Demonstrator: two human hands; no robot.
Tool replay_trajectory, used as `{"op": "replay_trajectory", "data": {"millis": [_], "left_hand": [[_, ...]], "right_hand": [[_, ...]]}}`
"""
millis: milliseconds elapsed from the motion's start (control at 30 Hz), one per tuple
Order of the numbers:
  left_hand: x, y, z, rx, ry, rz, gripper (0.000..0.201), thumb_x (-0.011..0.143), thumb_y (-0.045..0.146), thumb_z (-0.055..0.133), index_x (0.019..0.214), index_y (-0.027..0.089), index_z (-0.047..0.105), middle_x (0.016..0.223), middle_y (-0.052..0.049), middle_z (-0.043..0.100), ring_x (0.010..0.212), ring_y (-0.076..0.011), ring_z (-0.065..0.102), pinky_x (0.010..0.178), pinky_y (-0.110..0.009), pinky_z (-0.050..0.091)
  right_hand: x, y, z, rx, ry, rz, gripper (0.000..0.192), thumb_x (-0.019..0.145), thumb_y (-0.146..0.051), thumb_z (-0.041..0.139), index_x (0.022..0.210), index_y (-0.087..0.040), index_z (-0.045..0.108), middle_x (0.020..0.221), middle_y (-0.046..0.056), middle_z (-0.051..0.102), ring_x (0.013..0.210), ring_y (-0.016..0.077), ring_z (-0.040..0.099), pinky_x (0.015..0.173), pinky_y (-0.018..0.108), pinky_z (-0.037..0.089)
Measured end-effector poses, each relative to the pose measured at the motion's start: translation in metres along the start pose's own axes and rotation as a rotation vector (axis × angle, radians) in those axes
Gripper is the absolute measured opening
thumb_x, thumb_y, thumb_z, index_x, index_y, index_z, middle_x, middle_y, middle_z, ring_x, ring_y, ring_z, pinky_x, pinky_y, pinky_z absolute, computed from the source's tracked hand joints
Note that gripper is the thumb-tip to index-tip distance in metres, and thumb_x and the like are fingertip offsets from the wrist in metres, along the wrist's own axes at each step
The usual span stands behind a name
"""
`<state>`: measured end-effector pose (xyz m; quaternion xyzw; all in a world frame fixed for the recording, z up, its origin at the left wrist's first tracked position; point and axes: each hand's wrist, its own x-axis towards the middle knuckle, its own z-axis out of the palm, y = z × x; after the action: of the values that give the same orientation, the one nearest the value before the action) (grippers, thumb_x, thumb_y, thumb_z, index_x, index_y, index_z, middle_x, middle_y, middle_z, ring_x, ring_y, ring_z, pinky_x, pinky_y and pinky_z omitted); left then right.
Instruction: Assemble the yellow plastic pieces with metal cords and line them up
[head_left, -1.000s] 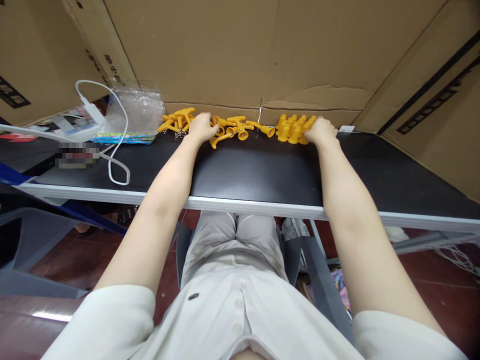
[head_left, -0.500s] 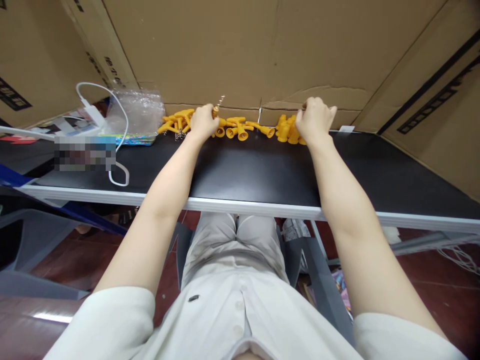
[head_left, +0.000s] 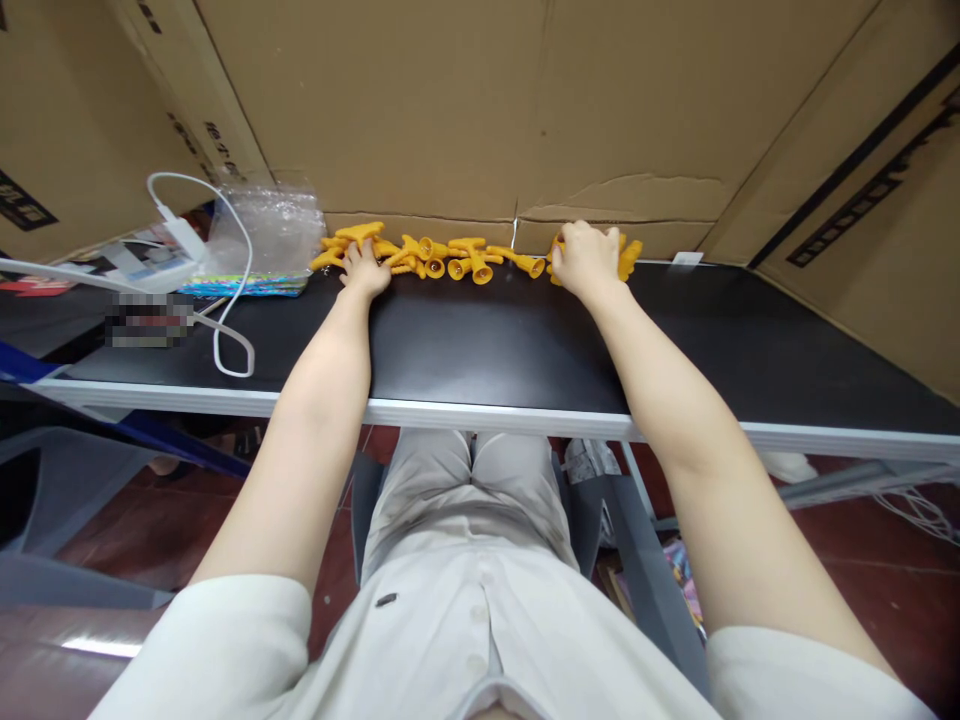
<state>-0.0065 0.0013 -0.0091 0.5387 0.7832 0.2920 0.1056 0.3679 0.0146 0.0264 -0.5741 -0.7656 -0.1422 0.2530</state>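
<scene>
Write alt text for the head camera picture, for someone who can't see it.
Seen from above, a seated person reaches both bare arms across a black table: the left hand and right hand rest on a row of small yellow plastic trumpets along the cardboard wall. A white charger cable and clear plastic bag lie left.

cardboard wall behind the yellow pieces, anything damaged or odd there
Yes: the cardboard wall has a creased, torn-looking seam running above the right hand, and a vertical gap where panels meet. The yellow pieces lie scattered along its base rather than stacked.
</scene>
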Motion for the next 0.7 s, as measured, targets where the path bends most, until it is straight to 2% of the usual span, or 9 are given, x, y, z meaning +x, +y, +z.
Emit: {"op": "replay_trajectory", "data": {"millis": [100, 200, 333, 500, 567, 700], "left_hand": [[0.002, -0.002, 0.0, -0.014, 0.05, 0.015, 0.078, 0.103, 0.058, 0.058, 0.17, 0.022, 0.04, 0.184, -0.011, 0.027, 0.17, -0.0297, 0.028, 0.132, -0.05, 0.034], [0.004, -0.002, -0.001, -0.004, 0.079, 0.013, 0.062, 0.108, 0.044, 0.054, 0.164, 0.019, 0.045, 0.179, -0.01, 0.032, 0.168, -0.022, 0.032, 0.13, -0.041, 0.038], [0.011, -0.005, 0.002, -0.024, 0.104, 0.058, 0.07, 0.106, 0.059, 0.052, 0.163, 0.018, 0.049, 0.179, -0.012, 0.035, 0.164, -0.0276, 0.037, 0.129, -0.046, 0.038], [0.016, -0.006, 0.006, -0.001, 0.049, 0.058, 0.069, 0.107, 0.055, 0.051, 0.17, 0.03, 0.04, 0.186, -0.008, 0.033, 0.169, -0.024, 0.028, 0.123, -0.051, 0.034], [0.013, -0.004, 0.005, 0.002, 0.058, 0.063, 0.073, 0.104, 0.052, 0.054, 0.172, 0.03, 0.038, 0.189, -0.009, 0.027, 0.173, -0.0257, 0.022, 0.127, -0.053, 0.032], [0.002, 0.004, 0.0, -0.009, 0.081, 0.072, 0.083, 0.098, 0.046, 0.057, 0.174, 0.023, 0.035, 0.192, -0.01, 0.012, 0.177, -0.0287, 0.015, 0.137, -0.058, 0.025]], "right_hand": [[-0.005, -0.009, -0.003, -0.041, -0.042, -0.031, 0.053, 0.113, -0.035, 0.032, 0.135, -0.006, 0.071, 0.133, 0.029, 0.071, 0.128, 0.0473, 0.066, 0.116, 0.071, 0.036], [-0.01, -0.021, -0.004, -0.111, -0.101, -0.067, 0.049, 0.111, -0.028, 0.034, 0.134, -0.004, 0.071, 0.137, 0.03, 0.07, 0.133, 0.0468, 0.063, 0.116, 0.067, 0.039], [-0.016, -0.03, 0.006, -0.169, -0.132, -0.133, 0.048, 0.106, -0.018, 0.037, 0.136, 0.001, 0.069, 0.143, 0.033, 0.067, 0.139, 0.0463, 0.06, 0.12, 0.066, 0.038], [-0.017, -0.029, 0.023, -0.19, -0.126, -0.183, 0.052, 0.102, -0.017, 0.042, 0.143, 0.0, 0.068, 0.147, 0.032, 0.067, 0.146, 0.0459, 0.055, 0.129, 0.07, 0.027], [-0.017, -0.029, 0.025, -0.213, -0.149, -0.165, 0.054, 0.102, -0.018, 0.042, 0.145, 0.003, 0.067, 0.15, 0.033, 0.065, 0.152, 0.0453, 0.052, 0.132, 0.071, 0.025], [-0.014, -0.024, 0.03, -0.223, -0.178, -0.151, 0.058, 0.106, -0.02, 0.039, 0.153, 0.005, 0.061, 0.158, 0.034, 0.06, 0.16, 0.0436, 0.045, 0.132, 0.072, 0.024]]}}
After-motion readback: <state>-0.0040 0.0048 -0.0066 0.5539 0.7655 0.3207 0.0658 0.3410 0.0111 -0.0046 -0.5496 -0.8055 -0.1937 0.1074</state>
